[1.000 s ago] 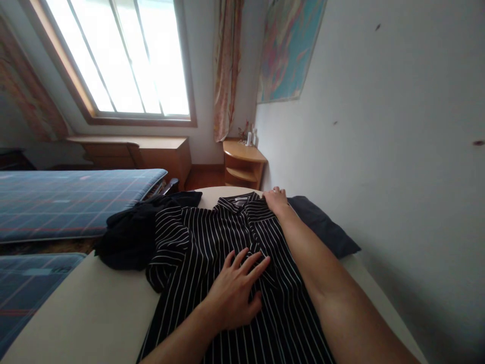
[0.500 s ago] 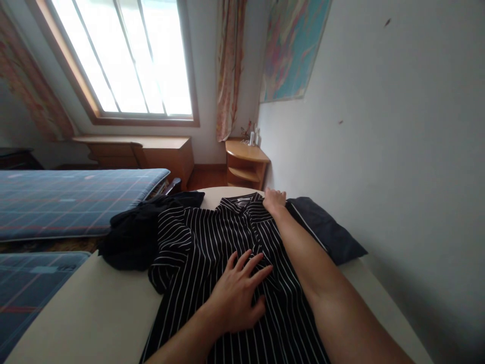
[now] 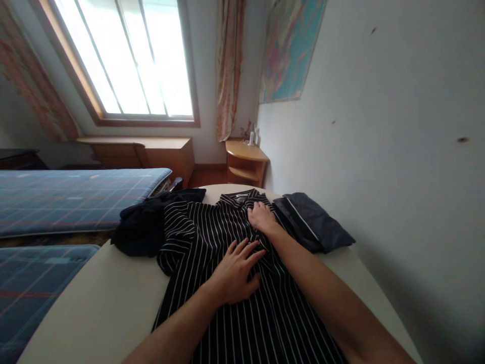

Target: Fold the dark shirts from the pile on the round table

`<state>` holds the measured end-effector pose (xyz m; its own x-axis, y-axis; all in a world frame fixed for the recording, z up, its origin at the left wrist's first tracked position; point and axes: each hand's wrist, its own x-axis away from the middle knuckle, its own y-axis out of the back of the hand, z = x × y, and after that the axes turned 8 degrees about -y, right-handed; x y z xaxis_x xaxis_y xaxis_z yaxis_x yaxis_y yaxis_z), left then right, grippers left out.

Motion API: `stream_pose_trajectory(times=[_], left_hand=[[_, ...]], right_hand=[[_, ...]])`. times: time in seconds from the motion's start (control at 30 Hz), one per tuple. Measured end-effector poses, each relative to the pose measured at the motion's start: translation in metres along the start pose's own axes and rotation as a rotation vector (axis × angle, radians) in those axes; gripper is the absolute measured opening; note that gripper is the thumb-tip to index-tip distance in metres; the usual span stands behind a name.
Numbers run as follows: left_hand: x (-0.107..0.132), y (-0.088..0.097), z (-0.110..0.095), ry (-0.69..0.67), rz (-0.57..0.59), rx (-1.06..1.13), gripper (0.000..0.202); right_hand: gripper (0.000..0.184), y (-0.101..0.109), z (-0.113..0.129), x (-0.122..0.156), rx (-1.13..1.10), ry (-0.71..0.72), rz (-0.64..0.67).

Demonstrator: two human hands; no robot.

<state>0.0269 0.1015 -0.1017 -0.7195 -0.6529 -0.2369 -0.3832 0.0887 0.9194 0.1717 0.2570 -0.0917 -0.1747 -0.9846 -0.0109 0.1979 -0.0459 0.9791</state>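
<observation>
A black shirt [image 3: 212, 227] with white stripes lies spread on the table, its collar at the far end. My left hand [image 3: 237, 270] rests flat on the middle of the shirt, fingers spread. Farther up, just below the collar on the right, my right hand [image 3: 262, 216] has its fingers bent on the shirt cloth; the fingertips are partly hidden. The shirt's left sleeve lies out to the side, while my right arm covers part of its right side.
The cream table [image 3: 102, 298] has a rounded edge. A dark garment [image 3: 140, 232] is heaped at its left, and a folded dark grey garment [image 3: 318, 220] lies at right near the wall. Beds with blue plaid mattresses [image 3: 76, 202] stand left; a corner shelf [image 3: 246, 150] stands beyond.
My right hand has moved left and nearer from the shirt's right shoulder, with the shoulder cloth shifting inward. More of the grey garment shows. My left hand stays flat on the shirt.
</observation>
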Motion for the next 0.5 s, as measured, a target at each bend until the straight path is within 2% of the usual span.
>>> stream_pose_trajectory(times=[0.1, 0.23, 0.4, 0.5], left_hand=[[0.001, -0.002, 0.000, 0.009, -0.087, -0.024, 0.050], [0.004, 0.003, 0.003, 0.067, -0.204, -0.094, 0.042], [0.019, 0.039, 0.021, 0.307, -0.382, -0.214, 0.029], [0.045, 0.060, 0.039, 0.486, -0.521, -0.337, 0.038]], right_hand=[[0.061, -0.008, -0.003, 0.019, -0.014, -0.013, 0.036], [0.064, -0.019, -0.011, 0.029, -0.068, -0.025, 0.003], [0.059, -0.021, -0.021, 0.023, -0.200, 0.001, -0.025], [0.055, -0.019, -0.026, 0.020, -0.299, 0.047, -0.051]])
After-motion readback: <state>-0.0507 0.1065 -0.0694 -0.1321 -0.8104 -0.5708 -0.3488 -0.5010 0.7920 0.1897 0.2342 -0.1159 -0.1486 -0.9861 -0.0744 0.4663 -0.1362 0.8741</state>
